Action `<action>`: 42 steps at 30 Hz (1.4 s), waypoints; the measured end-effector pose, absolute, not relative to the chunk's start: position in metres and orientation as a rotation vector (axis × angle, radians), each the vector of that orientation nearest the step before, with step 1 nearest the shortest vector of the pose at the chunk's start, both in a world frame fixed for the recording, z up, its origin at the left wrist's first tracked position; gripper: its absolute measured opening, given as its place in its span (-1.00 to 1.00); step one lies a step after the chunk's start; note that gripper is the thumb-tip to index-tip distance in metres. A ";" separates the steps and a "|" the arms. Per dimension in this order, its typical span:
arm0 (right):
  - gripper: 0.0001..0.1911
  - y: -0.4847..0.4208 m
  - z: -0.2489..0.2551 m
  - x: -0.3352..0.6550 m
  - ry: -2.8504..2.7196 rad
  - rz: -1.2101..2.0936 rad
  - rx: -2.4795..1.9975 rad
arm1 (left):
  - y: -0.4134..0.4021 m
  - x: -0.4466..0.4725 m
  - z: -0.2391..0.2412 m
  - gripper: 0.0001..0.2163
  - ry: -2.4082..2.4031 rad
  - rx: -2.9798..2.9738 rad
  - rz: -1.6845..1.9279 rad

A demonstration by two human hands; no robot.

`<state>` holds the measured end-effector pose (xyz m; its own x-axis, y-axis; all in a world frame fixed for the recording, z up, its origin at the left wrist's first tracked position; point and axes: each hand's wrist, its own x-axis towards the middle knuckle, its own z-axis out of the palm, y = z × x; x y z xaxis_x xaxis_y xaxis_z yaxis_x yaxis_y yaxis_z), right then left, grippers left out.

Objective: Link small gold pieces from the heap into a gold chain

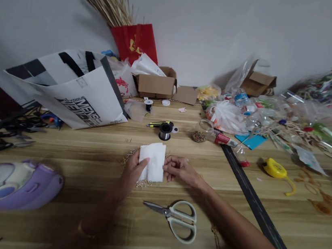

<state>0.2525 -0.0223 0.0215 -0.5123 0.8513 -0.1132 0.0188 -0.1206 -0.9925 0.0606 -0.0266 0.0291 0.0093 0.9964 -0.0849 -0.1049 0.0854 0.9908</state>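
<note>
White paper, long axis pointing away from wearer, hands at either side, left clasping it, right's grip unclear

Along the far edge of the wooden surface, low passage is blocked by the white bag, cardboard box and plastic bottles; toward the left edge, room is left between the purple appliance and left hand; toward the right, between right hand and yellow tape measure.
</note>
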 end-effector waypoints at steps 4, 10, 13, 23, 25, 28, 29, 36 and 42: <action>-0.65 -0.023 0.026 0.257 -1.641 1.686 -0.996 | -0.017 0.033 0.042 -0.60 1.358 1.077 1.222; -0.71 -0.026 0.030 0.257 -1.821 1.619 -0.968 | -0.009 -0.002 0.063 -0.56 1.604 1.211 1.291; -0.74 -0.027 0.033 0.257 -1.863 1.606 -0.948 | -0.006 -0.010 0.064 -0.57 1.639 1.253 1.312; -0.71 -0.021 0.037 0.271 -1.924 1.426 -1.011 | 0.002 0.003 0.054 -0.58 1.459 1.176 1.268; -0.65 -0.019 0.038 0.273 -1.871 1.391 -1.024 | 0.003 0.016 0.050 -0.56 1.371 1.155 1.244; -0.50 -0.015 0.038 0.274 -1.748 1.348 -1.021 | 0.005 0.043 0.043 -0.53 1.208 1.116 1.174; -0.44 -0.014 0.037 0.274 -1.705 1.350 -1.027 | 0.005 0.053 0.041 -0.54 1.166 1.115 1.158; -0.51 -0.001 0.029 0.288 -1.519 1.425 -1.010 | 0.002 0.111 0.039 -0.57 0.896 1.111 1.066; -0.55 0.021 0.019 0.343 -1.623 1.086 -1.291 | -0.001 0.106 0.043 -0.61 0.851 1.179 0.923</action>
<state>0.3432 0.0215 0.0194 -0.1802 0.9815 0.0639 0.3154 0.1192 -0.9415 0.1062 -0.0010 0.0433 0.3884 0.9191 -0.0662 -0.1407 0.1301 0.9815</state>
